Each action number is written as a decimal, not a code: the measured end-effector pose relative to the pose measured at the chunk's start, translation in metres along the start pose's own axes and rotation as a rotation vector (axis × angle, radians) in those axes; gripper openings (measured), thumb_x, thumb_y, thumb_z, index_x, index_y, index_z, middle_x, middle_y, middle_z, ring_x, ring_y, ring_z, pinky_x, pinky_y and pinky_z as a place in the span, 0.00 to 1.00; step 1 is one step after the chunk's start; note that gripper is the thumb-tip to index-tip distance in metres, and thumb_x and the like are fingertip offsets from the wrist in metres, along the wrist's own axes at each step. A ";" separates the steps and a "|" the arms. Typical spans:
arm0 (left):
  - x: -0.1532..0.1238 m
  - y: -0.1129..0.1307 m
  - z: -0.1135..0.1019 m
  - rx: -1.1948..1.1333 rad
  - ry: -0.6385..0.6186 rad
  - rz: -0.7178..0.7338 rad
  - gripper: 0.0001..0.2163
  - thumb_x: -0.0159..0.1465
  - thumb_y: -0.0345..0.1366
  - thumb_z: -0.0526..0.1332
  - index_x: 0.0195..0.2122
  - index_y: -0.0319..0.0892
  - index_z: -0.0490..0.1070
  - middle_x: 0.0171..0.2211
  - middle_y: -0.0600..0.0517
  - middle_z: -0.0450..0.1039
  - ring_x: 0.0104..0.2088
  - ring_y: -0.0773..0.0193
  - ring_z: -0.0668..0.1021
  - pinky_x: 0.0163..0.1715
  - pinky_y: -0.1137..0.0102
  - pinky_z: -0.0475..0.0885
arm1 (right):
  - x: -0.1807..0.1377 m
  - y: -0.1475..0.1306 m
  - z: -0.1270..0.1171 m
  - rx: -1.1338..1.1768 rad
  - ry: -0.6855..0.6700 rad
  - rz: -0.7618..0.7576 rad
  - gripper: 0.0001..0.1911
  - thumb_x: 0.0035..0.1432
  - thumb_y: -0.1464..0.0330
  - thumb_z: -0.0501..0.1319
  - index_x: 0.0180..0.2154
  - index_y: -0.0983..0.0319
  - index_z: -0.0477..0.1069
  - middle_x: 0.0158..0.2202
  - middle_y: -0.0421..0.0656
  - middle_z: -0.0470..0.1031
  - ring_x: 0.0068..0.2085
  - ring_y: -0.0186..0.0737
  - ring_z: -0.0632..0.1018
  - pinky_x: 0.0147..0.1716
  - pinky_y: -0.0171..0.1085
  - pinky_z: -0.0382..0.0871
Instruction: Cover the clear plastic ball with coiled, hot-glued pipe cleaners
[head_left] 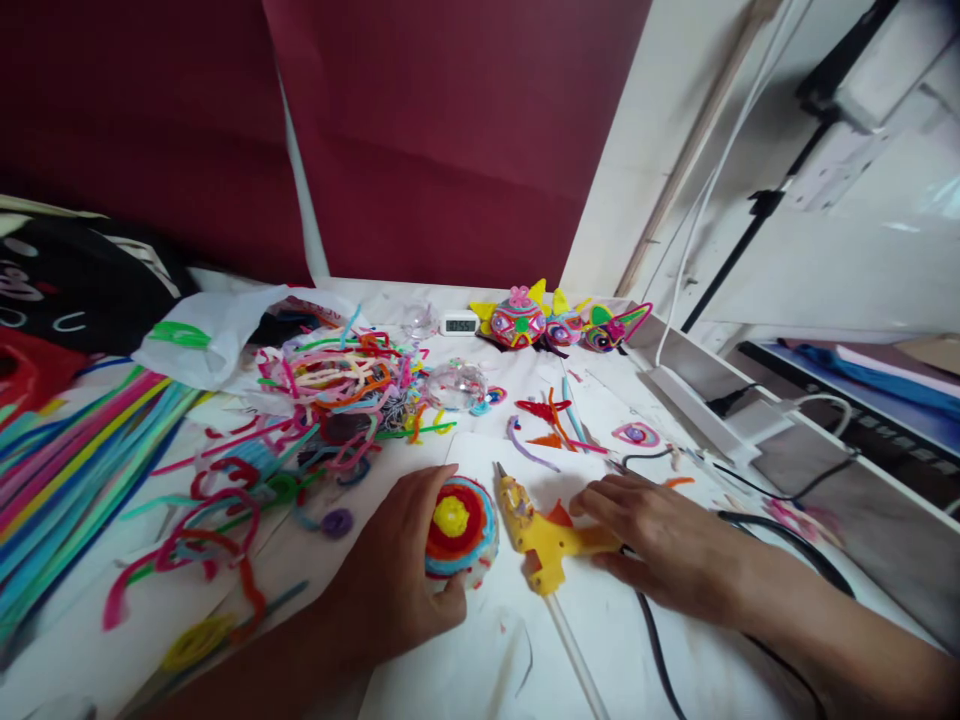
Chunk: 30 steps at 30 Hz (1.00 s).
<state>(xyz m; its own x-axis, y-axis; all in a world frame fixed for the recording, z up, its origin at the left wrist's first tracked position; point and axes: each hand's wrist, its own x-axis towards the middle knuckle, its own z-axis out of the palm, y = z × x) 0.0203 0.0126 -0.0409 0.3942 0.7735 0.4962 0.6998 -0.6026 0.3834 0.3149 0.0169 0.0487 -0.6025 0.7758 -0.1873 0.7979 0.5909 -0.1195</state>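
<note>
Head camera: our left hand [401, 565] grasped the pipe-cleaner-ringed ball [463, 530]! Our right hand [652, 528] met the yellow glue gun [549, 545] at its handle; whether clenched, we couldn't tell.

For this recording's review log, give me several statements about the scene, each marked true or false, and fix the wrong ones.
1. The left hand holds a round piece with a yellow centre. True.
2. The right hand is at the handle of the yellow glue gun. True.
3. The glue gun's nozzle points toward the person. False: the nozzle points away from them.
4. The digital clock stands right of the decorated pieces. False: the clock is left of them.
5. Straight coloured strips lie at the picture's left. True.
</note>
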 end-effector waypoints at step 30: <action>-0.001 -0.007 0.003 -0.095 -0.015 -0.040 0.34 0.56 0.36 0.63 0.64 0.44 0.57 0.59 0.40 0.69 0.59 0.43 0.74 0.61 0.49 0.72 | 0.043 -0.011 -0.031 0.269 0.077 -0.247 0.08 0.61 0.77 0.65 0.43 0.63 0.76 0.42 0.45 0.83 0.39 0.40 0.82 0.39 0.36 0.70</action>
<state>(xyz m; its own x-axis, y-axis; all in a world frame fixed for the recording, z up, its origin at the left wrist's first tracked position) 0.0167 0.0168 -0.0469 0.3764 0.7999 0.4675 0.6559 -0.5864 0.4753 0.2802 0.0505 0.0722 -0.7689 0.6376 -0.0480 0.5983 0.6909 -0.4059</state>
